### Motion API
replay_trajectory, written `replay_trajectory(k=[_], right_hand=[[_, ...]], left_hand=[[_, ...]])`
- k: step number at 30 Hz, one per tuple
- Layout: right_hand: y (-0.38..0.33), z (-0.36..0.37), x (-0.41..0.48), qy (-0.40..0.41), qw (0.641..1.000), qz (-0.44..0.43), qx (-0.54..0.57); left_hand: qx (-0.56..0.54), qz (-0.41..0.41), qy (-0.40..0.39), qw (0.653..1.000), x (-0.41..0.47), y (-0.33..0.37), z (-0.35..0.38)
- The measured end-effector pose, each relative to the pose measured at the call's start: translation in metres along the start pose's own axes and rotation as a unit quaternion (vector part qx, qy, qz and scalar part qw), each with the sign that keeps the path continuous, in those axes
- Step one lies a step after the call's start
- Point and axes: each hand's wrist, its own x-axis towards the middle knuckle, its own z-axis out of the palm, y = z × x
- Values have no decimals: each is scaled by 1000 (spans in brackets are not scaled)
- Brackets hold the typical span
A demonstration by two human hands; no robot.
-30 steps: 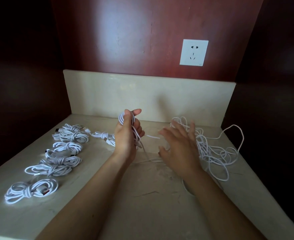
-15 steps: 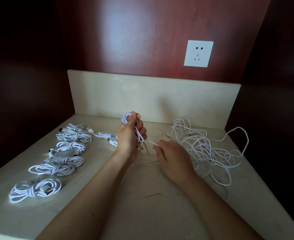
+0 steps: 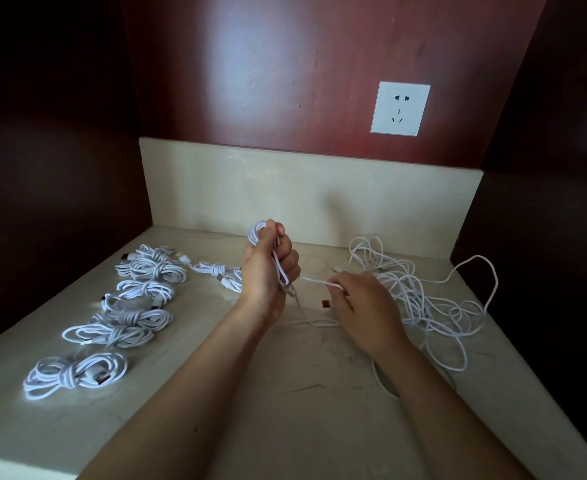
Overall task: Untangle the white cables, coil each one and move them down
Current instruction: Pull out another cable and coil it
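Several tied bundles [image 3: 131, 318] lie in a row at the counter's [image 3: 285, 410] left, done. Left hand [image 3: 266, 268] grips a part-wound coil [image 3: 258, 232]; right hand [image 3: 363, 306] pinches its trailing strand [image 3: 314, 280]. Tangled heap [image 3: 420, 299] at right awaits untangling; judged past halfway

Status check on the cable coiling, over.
Left hand grips a part-wound coil. Right hand pinches its free strand. Loose tangle right; finished coils left. Nothing blocking.

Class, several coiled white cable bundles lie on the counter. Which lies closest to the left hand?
The lone bundle just beside the left hand, set apart from the row of bundles further left.
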Motion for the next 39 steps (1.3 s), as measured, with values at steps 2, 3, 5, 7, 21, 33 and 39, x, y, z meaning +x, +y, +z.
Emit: replay_trajectory(k=[2,3,5,7,21,33,39], right_hand=[[-2,-1,-3,-1,1000,-9,18],[-3,-1,-4,-2,1000,-11,19],[-6,-1,-4,3,1000,-13,7],[-9,-1,-3,6,1000,-9,-10],[2,-5,-3,30,996,-67,54],[-15,-9,-3,110,983,-130,66],[-12,-12,-2,159,976,-117,89]], left_hand=[[16,13,13,1000,2,4,-3],[22,19,24,999,3,6,-5],[31,25,50,998,4,8,-7],[33,27,69,997,5,8,-9],[-5,33,134,990,13,17,-14],[495,-26,3,868,8,-3,-20],[478,-184,-141,847,1,-4,-15]])
